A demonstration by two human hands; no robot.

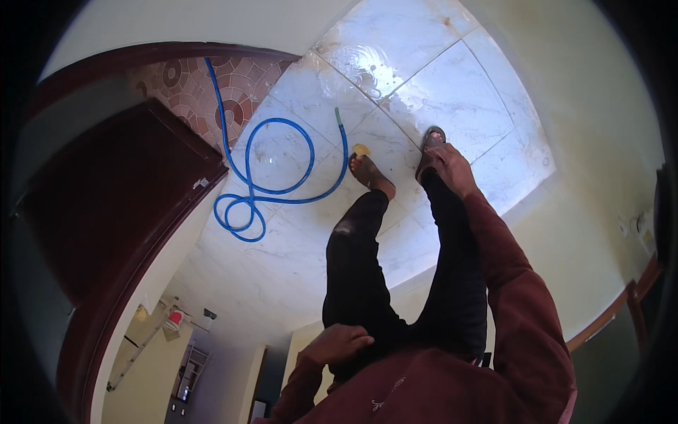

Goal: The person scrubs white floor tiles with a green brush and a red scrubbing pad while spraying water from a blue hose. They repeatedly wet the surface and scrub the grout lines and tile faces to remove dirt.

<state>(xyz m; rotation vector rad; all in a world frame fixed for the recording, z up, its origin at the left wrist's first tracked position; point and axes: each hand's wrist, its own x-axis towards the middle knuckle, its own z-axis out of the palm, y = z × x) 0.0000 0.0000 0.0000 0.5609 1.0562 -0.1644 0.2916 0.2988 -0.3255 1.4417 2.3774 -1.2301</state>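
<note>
My right hand (453,167) reaches down over my right foot, its fingers stretched loosely downward with nothing visible in them. A dark sandal (436,131) is on that foot; whether the fingers touch it I cannot tell. My left hand (342,344) rests on my left thigh, palm down, fingers loosely laid out. A small yellow piece (361,150) shows at the toes of my left foot (370,174); its kind is unclear. To the left, a blue hose (311,152) lies in loops on the pale tiled floor (296,240), its greenish end near that foot.
Water (364,63) glistens on the tiles ahead. The hose runs out through a doorway onto reddish patterned paving (205,92). A dark red door (120,205) stands at the left. A cream wall (600,141) borders the right, with wooden furniture (600,326) at lower right.
</note>
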